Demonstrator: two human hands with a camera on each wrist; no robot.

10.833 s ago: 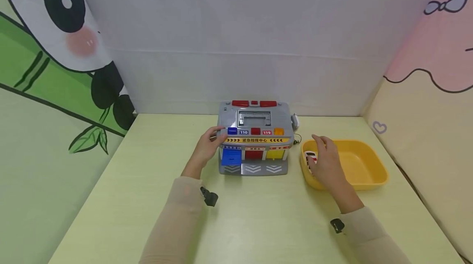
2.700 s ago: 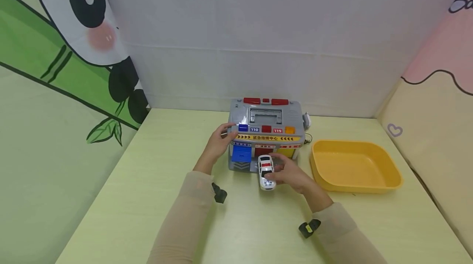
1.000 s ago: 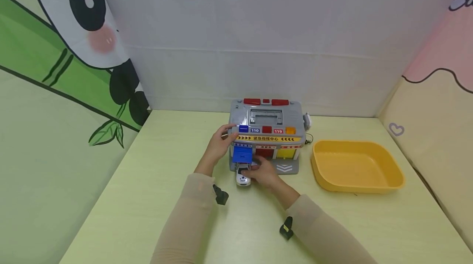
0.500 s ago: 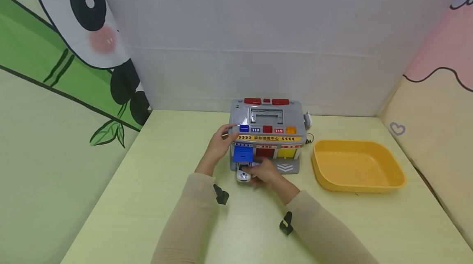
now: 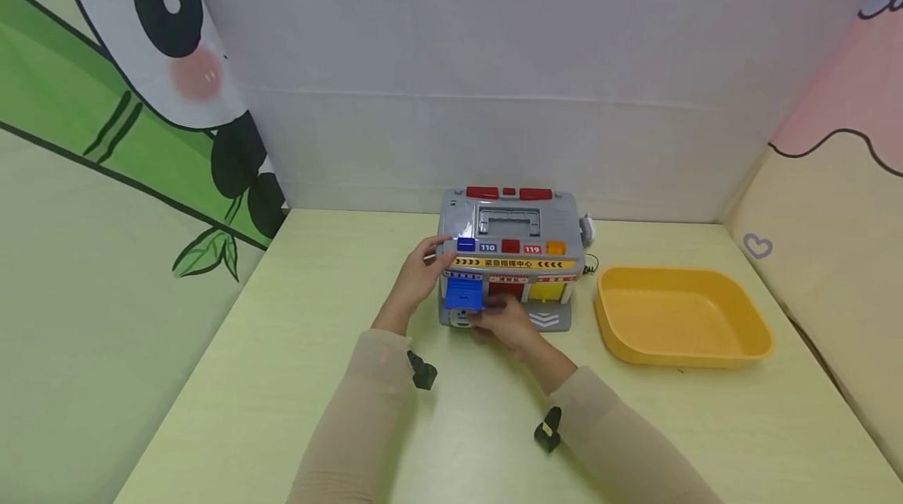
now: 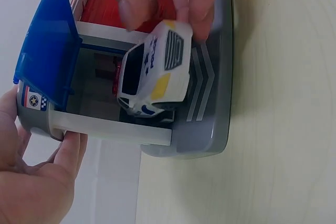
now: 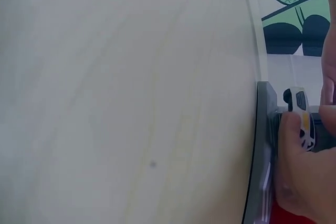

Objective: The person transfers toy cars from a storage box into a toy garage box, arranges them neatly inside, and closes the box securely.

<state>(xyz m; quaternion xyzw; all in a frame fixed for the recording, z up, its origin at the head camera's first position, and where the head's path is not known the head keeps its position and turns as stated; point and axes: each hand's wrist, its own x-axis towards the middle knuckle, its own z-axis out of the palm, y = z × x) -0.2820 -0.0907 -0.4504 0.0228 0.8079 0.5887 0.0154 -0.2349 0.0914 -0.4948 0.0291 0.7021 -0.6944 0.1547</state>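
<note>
A toy police car (image 5: 460, 319), white with a star on its hood, sits mostly inside the left bay of a grey toy rescue station (image 5: 509, 226). Above it the bay's blue door (image 5: 463, 294) is swung up. In the left wrist view the police car (image 6: 160, 66) is tilted, its front end facing outward over the ramp. My right hand (image 5: 509, 324) holds the car at its front end, thumb and fingers on either side of that corner. My left hand (image 5: 415, 281) grips the station's upper left edge, thumb near the blue button.
A yellow plastic tray (image 5: 684, 316) stands to the right of the station. The red door (image 5: 505, 291) and the yellow door (image 5: 546, 292) beside the blue one are down. A coiled cord (image 5: 590, 264) hangs at the station's right side, and a white-covered wall (image 5: 508, 96) rises behind.
The police car has gone from the yellow tray to the left bay, then deeper under the blue door, carried by my right hand. My left hand keeps its hold on the station.
</note>
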